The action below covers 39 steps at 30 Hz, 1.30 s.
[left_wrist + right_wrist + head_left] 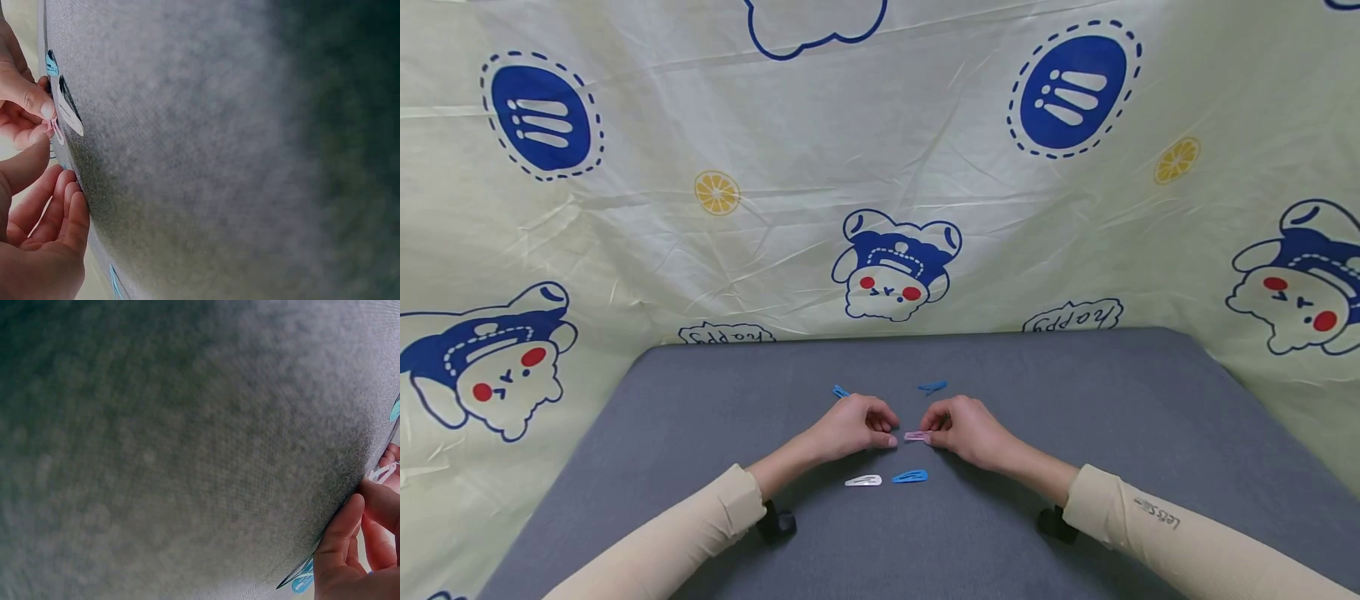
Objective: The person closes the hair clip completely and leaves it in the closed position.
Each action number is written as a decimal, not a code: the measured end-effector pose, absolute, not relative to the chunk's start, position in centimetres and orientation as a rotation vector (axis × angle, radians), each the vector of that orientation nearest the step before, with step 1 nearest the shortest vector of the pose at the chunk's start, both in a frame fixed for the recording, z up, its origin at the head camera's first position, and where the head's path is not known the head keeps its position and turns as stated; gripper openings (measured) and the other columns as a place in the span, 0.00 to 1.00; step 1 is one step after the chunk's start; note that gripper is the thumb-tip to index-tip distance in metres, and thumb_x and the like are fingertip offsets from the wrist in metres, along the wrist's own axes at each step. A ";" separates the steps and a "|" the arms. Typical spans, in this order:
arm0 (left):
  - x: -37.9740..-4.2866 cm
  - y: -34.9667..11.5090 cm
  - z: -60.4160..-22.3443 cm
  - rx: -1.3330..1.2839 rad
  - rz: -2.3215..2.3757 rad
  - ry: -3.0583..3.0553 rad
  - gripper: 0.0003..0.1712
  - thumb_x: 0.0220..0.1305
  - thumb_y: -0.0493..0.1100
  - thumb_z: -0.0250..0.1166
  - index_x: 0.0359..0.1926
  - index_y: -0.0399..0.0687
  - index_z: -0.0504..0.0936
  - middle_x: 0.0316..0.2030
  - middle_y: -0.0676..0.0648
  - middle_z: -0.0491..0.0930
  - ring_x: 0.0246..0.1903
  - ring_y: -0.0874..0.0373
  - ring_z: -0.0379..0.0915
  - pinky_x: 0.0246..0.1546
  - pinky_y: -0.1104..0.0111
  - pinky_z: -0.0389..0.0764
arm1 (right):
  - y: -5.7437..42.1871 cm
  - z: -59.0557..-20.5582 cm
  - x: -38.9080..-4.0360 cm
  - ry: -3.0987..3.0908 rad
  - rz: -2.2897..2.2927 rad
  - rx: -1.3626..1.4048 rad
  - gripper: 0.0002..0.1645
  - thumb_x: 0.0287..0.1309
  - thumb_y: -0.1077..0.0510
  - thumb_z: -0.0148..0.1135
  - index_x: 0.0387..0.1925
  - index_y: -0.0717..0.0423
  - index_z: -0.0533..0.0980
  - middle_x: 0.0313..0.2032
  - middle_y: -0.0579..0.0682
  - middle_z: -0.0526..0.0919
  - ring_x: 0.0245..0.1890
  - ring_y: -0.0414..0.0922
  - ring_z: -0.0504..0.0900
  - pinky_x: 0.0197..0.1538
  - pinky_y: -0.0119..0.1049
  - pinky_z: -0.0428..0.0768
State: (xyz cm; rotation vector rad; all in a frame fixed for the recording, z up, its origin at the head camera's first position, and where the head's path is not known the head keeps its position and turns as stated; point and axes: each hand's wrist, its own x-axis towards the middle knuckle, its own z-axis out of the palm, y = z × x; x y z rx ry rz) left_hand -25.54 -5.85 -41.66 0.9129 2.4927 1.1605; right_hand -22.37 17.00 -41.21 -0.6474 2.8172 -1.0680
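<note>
Between finger and thumb, my right hand [970,433] pinches a pink snap hair clip [915,436] low over the grey table. Facing it from the left is my left hand [853,429], its fingers loosely bent and nothing held; in the left wrist view the thumb and fingers of this left hand [47,234] stand apart. Nearer me lie a white hair clip [863,481] and a blue hair clip [911,477] side by side. Another blue hair clip [932,387] lies beyond the right hand. Partly hidden behind the left hand is one more blue clip [840,391].
The grey cloth-covered table [700,417] reaches back to a pale printed curtain [790,267], which also hangs along both sides. Dark bands [777,523] sit at the wrists, below the cream sleeves [692,533].
</note>
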 end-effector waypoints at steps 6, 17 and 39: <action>-25.5 -6.0 -41.5 0.908 1.152 2.475 0.13 0.57 0.37 0.74 0.44 0.41 0.85 0.34 0.50 0.81 0.33 0.62 0.74 0.36 0.70 0.76 | 17.0 -41.3 -22.3 2.825 -1.066 -0.623 0.03 0.55 0.65 0.70 0.30 0.54 0.83 0.24 0.41 0.79 0.26 0.38 0.74 0.32 0.32 0.73; -25.2 -6.3 -41.1 0.909 1.127 2.462 0.14 0.58 0.37 0.73 0.46 0.41 0.85 0.36 0.50 0.81 0.35 0.60 0.74 0.38 0.68 0.76 | 17.1 -41.2 -22.4 2.811 -1.076 -0.628 0.01 0.53 0.63 0.72 0.29 0.56 0.86 0.25 0.40 0.83 0.27 0.38 0.75 0.31 0.34 0.73; -24.9 -7.0 -40.6 0.904 1.130 2.462 0.16 0.58 0.39 0.72 0.47 0.40 0.84 0.39 0.49 0.83 0.37 0.60 0.76 0.40 0.68 0.77 | 17.8 -40.8 -21.8 2.679 -1.254 -0.633 0.01 0.58 0.63 0.68 0.32 0.56 0.85 0.30 0.44 0.83 0.26 0.43 0.78 0.31 0.34 0.80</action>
